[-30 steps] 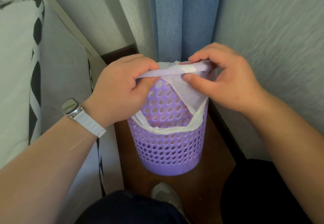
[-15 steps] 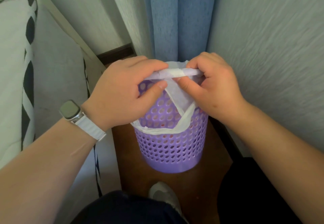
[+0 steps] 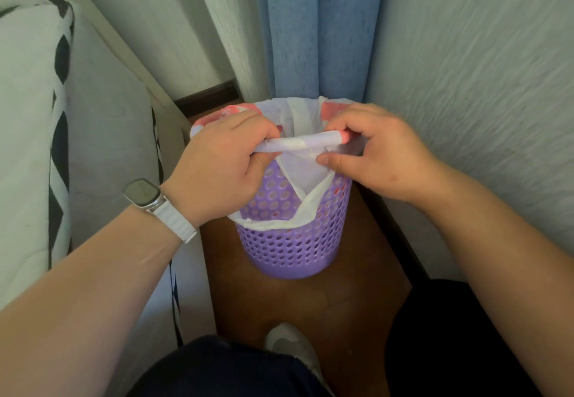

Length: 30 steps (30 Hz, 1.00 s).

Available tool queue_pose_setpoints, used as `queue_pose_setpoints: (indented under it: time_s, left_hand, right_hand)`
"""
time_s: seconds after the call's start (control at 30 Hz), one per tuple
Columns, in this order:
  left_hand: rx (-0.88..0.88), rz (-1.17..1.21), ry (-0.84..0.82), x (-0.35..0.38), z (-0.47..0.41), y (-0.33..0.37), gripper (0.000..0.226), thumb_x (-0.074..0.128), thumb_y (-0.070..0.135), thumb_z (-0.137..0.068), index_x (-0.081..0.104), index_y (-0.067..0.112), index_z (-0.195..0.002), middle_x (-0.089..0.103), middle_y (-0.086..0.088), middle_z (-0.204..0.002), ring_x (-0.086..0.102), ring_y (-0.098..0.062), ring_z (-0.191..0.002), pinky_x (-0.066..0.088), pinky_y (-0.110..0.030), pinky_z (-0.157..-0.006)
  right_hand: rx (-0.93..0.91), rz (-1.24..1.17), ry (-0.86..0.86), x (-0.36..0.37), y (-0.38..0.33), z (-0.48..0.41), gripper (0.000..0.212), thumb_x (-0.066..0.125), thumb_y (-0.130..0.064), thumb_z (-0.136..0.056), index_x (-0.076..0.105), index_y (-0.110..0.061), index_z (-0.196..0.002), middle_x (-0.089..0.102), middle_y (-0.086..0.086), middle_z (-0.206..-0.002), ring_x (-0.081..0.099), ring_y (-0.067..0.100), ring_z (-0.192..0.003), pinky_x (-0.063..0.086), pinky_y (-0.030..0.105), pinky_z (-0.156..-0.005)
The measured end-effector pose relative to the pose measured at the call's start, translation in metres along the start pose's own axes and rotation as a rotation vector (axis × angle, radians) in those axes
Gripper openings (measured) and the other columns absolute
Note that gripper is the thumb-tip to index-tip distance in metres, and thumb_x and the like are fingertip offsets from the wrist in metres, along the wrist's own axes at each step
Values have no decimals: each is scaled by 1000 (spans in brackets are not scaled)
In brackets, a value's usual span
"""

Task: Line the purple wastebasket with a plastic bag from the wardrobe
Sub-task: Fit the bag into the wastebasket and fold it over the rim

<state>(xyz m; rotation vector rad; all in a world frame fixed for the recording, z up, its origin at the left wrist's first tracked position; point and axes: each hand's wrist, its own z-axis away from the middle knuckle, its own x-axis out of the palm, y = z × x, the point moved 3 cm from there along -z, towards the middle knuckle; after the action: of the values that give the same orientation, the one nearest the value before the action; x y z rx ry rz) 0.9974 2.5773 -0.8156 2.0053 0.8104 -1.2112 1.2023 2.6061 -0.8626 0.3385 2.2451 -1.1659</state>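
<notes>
Although the plastic bag (image 3: 302,173) is already seated inside the purple wastebasket (image 3: 292,241) on the floor, near the wall corner, its near edge is not yet folded over. That edge is pinched by the left hand (image 3: 223,163) and the right hand (image 3: 379,154) — stretched taut between them — so only the near rim is judged to be left.

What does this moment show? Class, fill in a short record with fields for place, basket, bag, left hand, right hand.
place: narrow wooden floor between bed and wall, blue curtain behind
basket: purple wastebasket, upright
bag: white plastic bag inside, edge partly folded over rim
left hand: left hand gripping bag edge
right hand: right hand gripping bag edge
</notes>
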Motion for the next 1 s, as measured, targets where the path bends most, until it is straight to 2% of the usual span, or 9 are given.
queue_pose_setpoints:
  time_s: [0.07,0.17,0.37,0.5,0.57,0.67,0.83,0.93,1.0]
  left_hand:
    - [3,-6,-24,4,1,-2,12,52,18,-91,62,12,-91,60,1,-86,56,-21,-81,44,-36,-70]
    - [-11,-1,-57,9,2,-5,10,55,21,-90,62,14,-89,61,-1,-84,54,-17,-76,41,-29,-68]
    - [-32,-74,-114,33,12,-11,13,55,28,-89,62,17,-88,59,2,-79,45,-9,-71,33,-22,-64]
    - [-91,-94,-142,51,23,-17,13,57,28,-88,64,18,-92,64,-1,-83,47,-9,-71,30,-16,-59]
    - [-130,-106,-148,60,29,-18,9,61,25,-87,64,18,-92,64,-1,-82,46,-9,-70,26,-12,-58]
    - [-165,-139,-163,73,40,-18,8,66,20,-83,64,15,-89,63,-3,-78,43,-10,-67,23,-16,-54]
    - [-162,-208,-272,99,56,-12,11,64,21,-85,57,14,-83,55,-2,-73,50,-21,-62,31,-25,-56]
    - [-160,-224,-342,104,68,-11,11,58,26,-90,54,15,-88,57,-3,-81,43,-16,-67,31,-26,-60]
    - [-132,-269,-413,106,73,-13,17,53,30,-92,56,14,-98,62,-6,-93,51,-19,-75,33,-27,-63]
  right_hand:
    - [8,11,27,3,4,1,24,75,-29,-73,62,-9,-78,56,1,-74,52,16,-75,43,28,-74]
    - [3,76,67,11,9,6,23,75,-30,-72,62,-11,-76,53,-6,-73,50,15,-73,41,35,-69]
    - [-40,250,111,30,23,19,17,74,-23,-75,62,-10,-75,56,4,-71,54,28,-71,33,30,-69]
    - [-55,316,87,41,29,24,18,58,-25,-78,62,-8,-74,59,8,-72,54,31,-72,36,35,-70]
    - [-78,350,71,47,31,26,18,59,-25,-79,61,-9,-73,59,8,-72,54,31,-71,38,37,-70]
    - [-95,418,23,59,36,30,17,69,-23,-78,59,-10,-71,56,7,-71,52,29,-71,34,35,-72]
    - [-77,467,-130,75,42,45,11,71,-15,-72,61,-12,-74,57,6,-73,56,31,-73,29,33,-74]
    - [-83,488,-237,87,40,50,13,72,-15,-70,60,-12,-74,57,6,-73,56,31,-73,36,36,-74]
    - [-95,497,-304,95,37,54,16,74,-15,-68,59,-12,-73,56,7,-71,55,31,-71,41,37,-71]
